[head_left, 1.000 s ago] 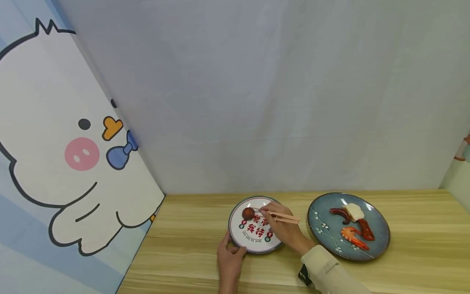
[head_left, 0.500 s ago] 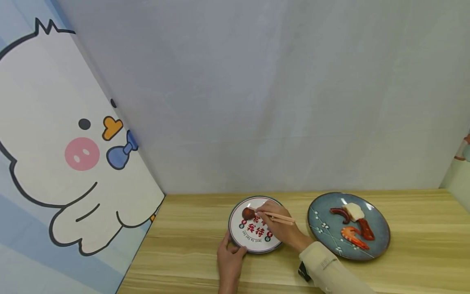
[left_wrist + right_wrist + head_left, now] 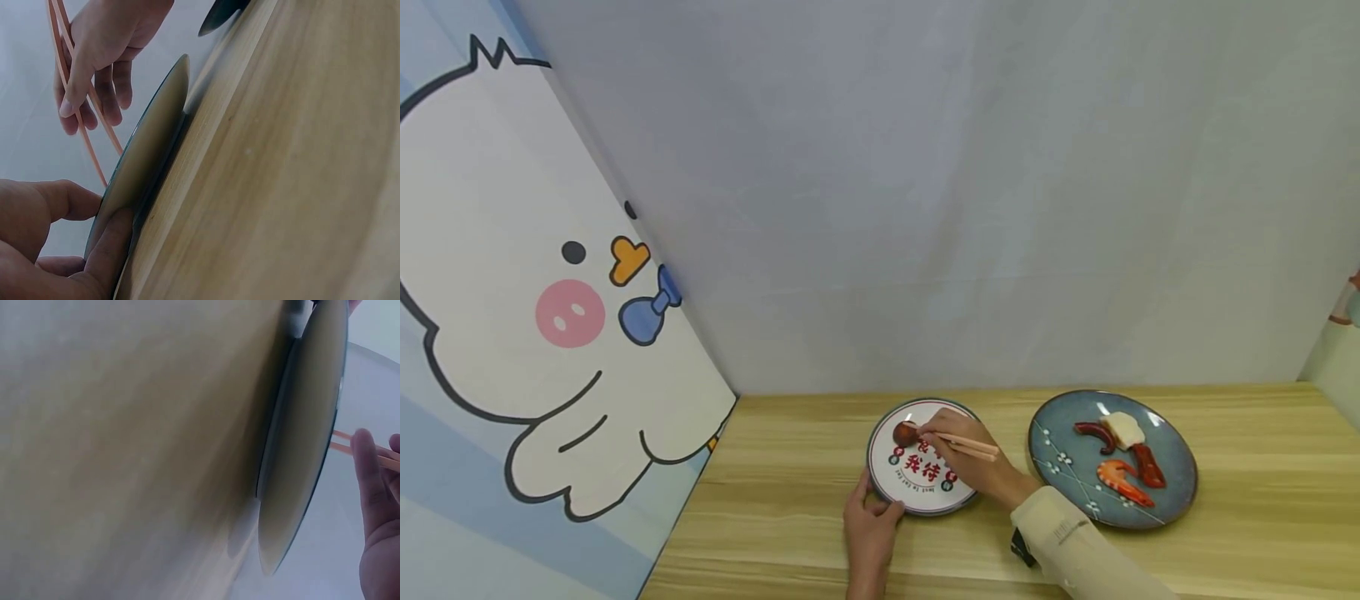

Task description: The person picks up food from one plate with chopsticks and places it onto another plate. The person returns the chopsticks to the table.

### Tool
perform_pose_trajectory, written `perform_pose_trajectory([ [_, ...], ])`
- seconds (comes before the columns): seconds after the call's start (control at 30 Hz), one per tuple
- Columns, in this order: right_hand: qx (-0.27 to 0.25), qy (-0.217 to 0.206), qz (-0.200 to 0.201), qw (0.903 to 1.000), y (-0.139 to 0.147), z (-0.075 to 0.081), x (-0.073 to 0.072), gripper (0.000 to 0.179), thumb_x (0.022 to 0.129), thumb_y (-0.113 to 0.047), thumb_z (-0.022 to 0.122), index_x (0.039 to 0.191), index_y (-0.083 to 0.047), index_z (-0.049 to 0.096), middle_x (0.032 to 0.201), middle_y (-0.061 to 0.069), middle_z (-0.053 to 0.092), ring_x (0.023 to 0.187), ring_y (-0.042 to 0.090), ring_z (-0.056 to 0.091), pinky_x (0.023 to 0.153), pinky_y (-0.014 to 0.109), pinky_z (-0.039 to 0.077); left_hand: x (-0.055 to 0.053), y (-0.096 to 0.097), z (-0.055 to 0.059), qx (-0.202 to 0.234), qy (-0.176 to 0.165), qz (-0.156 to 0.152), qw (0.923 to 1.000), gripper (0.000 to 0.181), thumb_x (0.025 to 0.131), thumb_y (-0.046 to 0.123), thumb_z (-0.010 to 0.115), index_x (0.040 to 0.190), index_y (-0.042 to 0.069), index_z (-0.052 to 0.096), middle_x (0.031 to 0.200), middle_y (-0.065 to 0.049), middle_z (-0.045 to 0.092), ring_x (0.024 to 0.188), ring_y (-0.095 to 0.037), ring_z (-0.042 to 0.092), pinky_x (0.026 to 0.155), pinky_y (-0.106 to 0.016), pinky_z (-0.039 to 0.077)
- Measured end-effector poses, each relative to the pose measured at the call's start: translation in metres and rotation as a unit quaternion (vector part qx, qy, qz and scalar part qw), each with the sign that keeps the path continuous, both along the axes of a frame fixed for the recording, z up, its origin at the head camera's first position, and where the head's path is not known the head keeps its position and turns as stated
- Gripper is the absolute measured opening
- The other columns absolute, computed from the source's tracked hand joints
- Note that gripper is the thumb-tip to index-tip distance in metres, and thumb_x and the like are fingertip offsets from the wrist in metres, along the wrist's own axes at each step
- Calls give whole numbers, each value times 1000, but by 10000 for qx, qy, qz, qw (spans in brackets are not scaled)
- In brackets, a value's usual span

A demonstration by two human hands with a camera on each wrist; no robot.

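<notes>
On the table lies a white plate (image 3: 886, 483) with red characters and a dark rim. My left hand (image 3: 871, 529) grips its near-left edge; in the left wrist view, the thumb is at the rim and a finger lies beneath the plate's underside (image 3: 150, 144). My right hand (image 3: 972, 460) holds a pair of light wooden chopsticks (image 3: 976, 450) over the plate. Their tips reach a round brown ball (image 3: 905, 434), like a meatball, at the plate's upper left. In the right wrist view the plate (image 3: 303, 444) hides the ball and the chopstick tips.
Right of the white plate stands a larger blue plate (image 3: 1052, 492) with a shrimp (image 3: 1123, 483), a white chunk (image 3: 1122, 431), a dark red curved piece (image 3: 1097, 435) and a reddish-brown piece (image 3: 1148, 467). A grey backdrop (image 3: 925, 208) rises behind the wooden table (image 3: 775, 500).
My right hand has shifted slightly left, bringing the chopsticks closer in on the brown ball. The left hand keeps its grip, and the white plate stays in place.
</notes>
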State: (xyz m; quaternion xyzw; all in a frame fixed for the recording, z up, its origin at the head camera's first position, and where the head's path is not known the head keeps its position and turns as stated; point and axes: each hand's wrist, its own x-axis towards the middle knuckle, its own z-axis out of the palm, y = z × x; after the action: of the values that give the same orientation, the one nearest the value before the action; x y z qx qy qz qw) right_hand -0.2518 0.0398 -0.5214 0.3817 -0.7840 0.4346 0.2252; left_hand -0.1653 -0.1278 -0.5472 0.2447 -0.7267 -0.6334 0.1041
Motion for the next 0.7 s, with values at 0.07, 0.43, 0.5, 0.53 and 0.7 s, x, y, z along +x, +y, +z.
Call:
perform_pose_trajectory([
  [0.07,6,8,54,10000,-1,2,1,11,94,5,73,103,1,78,91,8,72,77,9,60,63,22,52,1,0,1,-20,28,-5,10000,83,79,-15,75,155,-7,44,137,-27,53,80,-16,61,60,-20,51],
  [0.43,123,234,489,9985,-2,7,-2,18,89,11,74,104,3,78,94,10,75,81,13,66,70,25,57,2,-1,4,-10,16,-10,10000,83,79,-14,74,155,-7,44,137,-26,53,80,-16,60,60,-20,50],
  [0.5,182,194,509,9983,-1,8,-2,17,90,10,74,104,2,78,94,10,74,80,11,64,70,24,56,2,-1,3,17,80,-28,10000,83,78,-15,74,155,-8,44,135,-26,53,80,-16,60,60,-20,50],
  [0.53,199,184,530,9982,-1,8,-2,17,90,10,73,104,2,78,94,10,74,80,10,64,69,23,55,3,-1,3,43,135,-45,9999,83,78,-15,74,155,-9,44,135,-27,53,80,-15,60,60,-20,50],
  [0.7,234,192,635,9975,0,10,-1,15,91,8,73,103,3,78,93,11,73,79,10,64,69,24,56,4,-3,1,133,388,-109,9991,83,77,-16,73,154,-13,42,131,-27,53,78,-14,59,60,-19,50],
])
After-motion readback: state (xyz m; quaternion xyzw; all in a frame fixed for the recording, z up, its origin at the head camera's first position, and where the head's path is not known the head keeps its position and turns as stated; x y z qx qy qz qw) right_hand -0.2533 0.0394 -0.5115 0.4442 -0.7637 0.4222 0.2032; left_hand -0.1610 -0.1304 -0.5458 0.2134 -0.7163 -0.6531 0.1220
